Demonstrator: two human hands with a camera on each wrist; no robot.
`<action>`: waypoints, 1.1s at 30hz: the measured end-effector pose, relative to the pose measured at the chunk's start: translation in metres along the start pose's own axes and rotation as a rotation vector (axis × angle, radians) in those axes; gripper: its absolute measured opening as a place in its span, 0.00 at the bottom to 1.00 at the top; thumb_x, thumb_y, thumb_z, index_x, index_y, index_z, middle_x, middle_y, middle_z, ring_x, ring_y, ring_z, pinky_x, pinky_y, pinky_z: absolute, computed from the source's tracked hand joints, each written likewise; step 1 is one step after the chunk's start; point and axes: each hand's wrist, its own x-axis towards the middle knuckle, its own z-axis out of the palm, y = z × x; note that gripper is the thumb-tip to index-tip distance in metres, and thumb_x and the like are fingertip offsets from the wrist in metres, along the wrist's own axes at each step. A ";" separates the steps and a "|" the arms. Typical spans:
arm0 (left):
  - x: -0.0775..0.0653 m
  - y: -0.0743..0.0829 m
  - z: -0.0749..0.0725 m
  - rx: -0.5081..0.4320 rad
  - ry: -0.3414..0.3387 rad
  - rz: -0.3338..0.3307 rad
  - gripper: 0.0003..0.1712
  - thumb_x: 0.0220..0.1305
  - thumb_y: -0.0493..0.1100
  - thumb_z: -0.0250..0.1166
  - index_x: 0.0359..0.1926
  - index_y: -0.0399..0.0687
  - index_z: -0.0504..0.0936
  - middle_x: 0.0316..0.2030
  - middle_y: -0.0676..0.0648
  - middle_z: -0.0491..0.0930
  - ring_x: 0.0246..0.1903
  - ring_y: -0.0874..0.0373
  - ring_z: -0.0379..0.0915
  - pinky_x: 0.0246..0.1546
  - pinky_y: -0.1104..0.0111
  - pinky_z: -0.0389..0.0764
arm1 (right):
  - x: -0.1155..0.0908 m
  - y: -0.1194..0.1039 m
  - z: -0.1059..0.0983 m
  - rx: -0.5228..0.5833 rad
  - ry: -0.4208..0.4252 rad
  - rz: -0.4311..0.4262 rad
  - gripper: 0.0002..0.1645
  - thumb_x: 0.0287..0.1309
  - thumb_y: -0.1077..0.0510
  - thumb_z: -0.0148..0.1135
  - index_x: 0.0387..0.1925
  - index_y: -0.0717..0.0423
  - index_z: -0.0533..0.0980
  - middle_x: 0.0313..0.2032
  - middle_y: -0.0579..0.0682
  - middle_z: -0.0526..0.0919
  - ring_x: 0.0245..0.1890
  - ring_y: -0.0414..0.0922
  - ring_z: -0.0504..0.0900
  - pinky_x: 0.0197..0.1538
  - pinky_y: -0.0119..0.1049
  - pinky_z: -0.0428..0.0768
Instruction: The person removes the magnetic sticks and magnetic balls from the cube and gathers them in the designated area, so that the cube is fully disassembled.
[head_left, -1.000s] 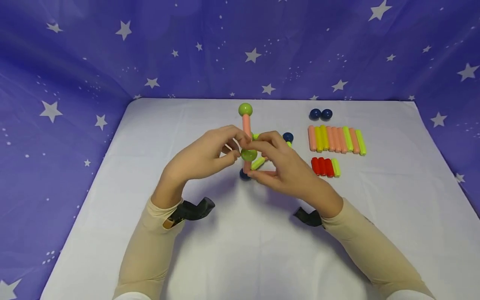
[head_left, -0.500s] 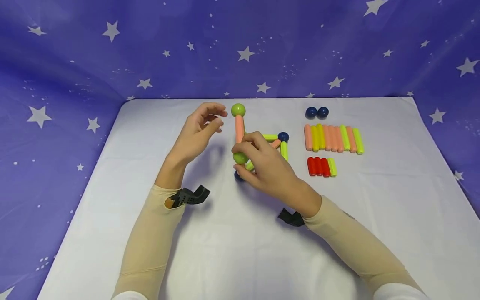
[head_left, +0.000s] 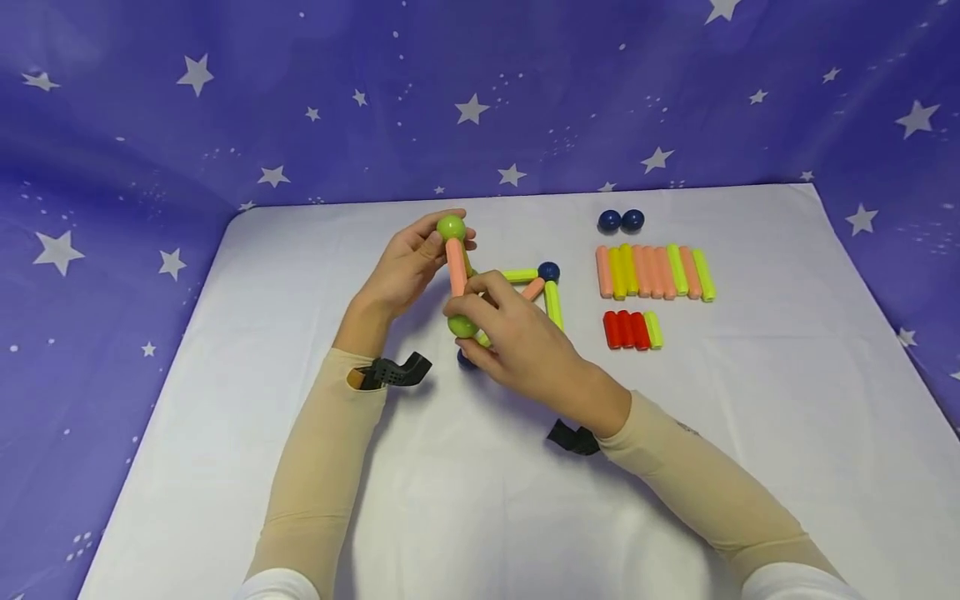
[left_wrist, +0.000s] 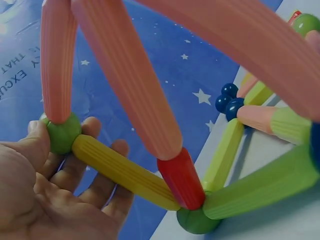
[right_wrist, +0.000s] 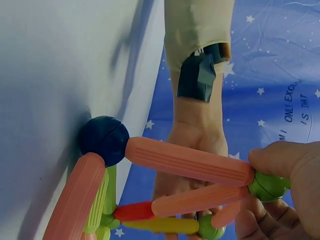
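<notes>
White cloth (head_left: 465, 517), starry backdrop (head_left: 375, 150), and a rod-and-ball structure (head_left: 519, 275) held at two points

Left hand (head_left: 412, 262) first, on my head feed: thumb and fingers pinch the upper green ball (head_left: 452, 227) lightly, and the left-wrist view shows the other fingers loosely extended behind the yellow rod (left_wrist: 125, 172). Right hand (head_left: 517, 342) grips the lower green ball (head_left: 461, 325), fingers above, thumb below (my right-wrist angle flips that). Between these grips runs a pink rod (head_left: 456, 267). I'd guess both ends are held to steady the raised side.

Around them, the structure sits mid-picture; yellow-green rods (head_left: 552, 307) and a dark blue corner ball (head_left: 548, 272) show right of the hands. Fingers cover part of it, so I can't tell how every lower corner rests.

Further out, upper right, lie two spare blue balls (head_left: 610, 221), a row of long rods (head_left: 657, 272) and a group of short rods (head_left: 625, 331), sorted, presumably, for easy picking.

As for edges, the cloth's far side crosses the upper third, near the upper green ball; its left side slants to the lower left. I read most moving room at lower centre, between the sleeves (head_left: 303, 475), and least between structure and short rods.
</notes>
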 end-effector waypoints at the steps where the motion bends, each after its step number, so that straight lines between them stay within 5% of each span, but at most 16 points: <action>1: -0.004 0.002 -0.002 0.001 0.014 0.007 0.25 0.72 0.45 0.49 0.65 0.38 0.70 0.52 0.33 0.75 0.54 0.41 0.71 0.63 0.55 0.65 | 0.000 -0.001 0.000 0.008 -0.006 -0.007 0.18 0.55 0.63 0.68 0.47 0.54 0.75 0.50 0.54 0.71 0.37 0.43 0.75 0.36 0.31 0.77; 5: -0.028 0.011 -0.011 0.042 0.080 0.011 0.23 0.72 0.43 0.51 0.64 0.38 0.70 0.54 0.30 0.73 0.55 0.44 0.72 0.64 0.56 0.64 | 0.001 -0.003 -0.002 0.054 -0.042 -0.018 0.17 0.54 0.64 0.66 0.47 0.53 0.76 0.49 0.52 0.72 0.38 0.42 0.74 0.35 0.30 0.76; 11: -0.080 0.033 -0.026 0.158 0.173 -0.017 0.18 0.68 0.34 0.59 0.58 0.39 0.73 0.51 0.40 0.78 0.53 0.49 0.74 0.57 0.64 0.72 | 0.001 0.001 -0.008 0.167 -0.098 0.041 0.16 0.51 0.67 0.63 0.43 0.54 0.75 0.48 0.49 0.71 0.35 0.40 0.74 0.32 0.29 0.77; 15: -0.103 0.056 -0.024 0.344 0.125 -0.057 0.19 0.60 0.28 0.66 0.51 0.38 0.75 0.45 0.42 0.79 0.47 0.49 0.76 0.52 0.65 0.75 | 0.001 0.008 -0.016 0.277 -0.099 0.098 0.15 0.47 0.71 0.60 0.38 0.54 0.73 0.45 0.46 0.72 0.37 0.40 0.73 0.38 0.34 0.77; 18: -0.110 0.073 -0.016 0.560 0.042 -0.094 0.20 0.55 0.32 0.72 0.49 0.41 0.77 0.42 0.44 0.79 0.45 0.50 0.76 0.52 0.61 0.74 | 0.001 0.013 -0.023 0.341 -0.110 0.153 0.18 0.47 0.70 0.62 0.41 0.52 0.73 0.43 0.43 0.73 0.37 0.39 0.73 0.41 0.35 0.75; 23: -0.106 0.094 0.008 0.835 -0.051 -0.095 0.20 0.55 0.37 0.74 0.48 0.45 0.79 0.40 0.49 0.79 0.41 0.56 0.72 0.44 0.56 0.73 | -0.004 0.017 -0.033 0.243 -0.146 0.246 0.16 0.55 0.58 0.67 0.46 0.50 0.76 0.39 0.41 0.76 0.33 0.39 0.72 0.36 0.35 0.74; 28: -0.107 0.112 0.029 0.884 -0.067 -0.022 0.18 0.53 0.30 0.72 0.46 0.38 0.80 0.37 0.46 0.76 0.34 0.48 0.68 0.31 0.58 0.69 | -0.003 0.016 -0.029 0.149 -0.105 0.181 0.08 0.57 0.56 0.64 0.39 0.51 0.77 0.35 0.43 0.76 0.28 0.39 0.71 0.28 0.33 0.73; 33: -0.108 0.103 0.026 0.885 -0.058 0.049 0.17 0.53 0.29 0.71 0.46 0.36 0.83 0.34 0.44 0.75 0.27 0.44 0.66 0.26 0.62 0.67 | -0.003 0.015 -0.023 0.126 -0.070 0.161 0.07 0.56 0.57 0.64 0.37 0.52 0.77 0.33 0.43 0.76 0.26 0.41 0.72 0.26 0.33 0.72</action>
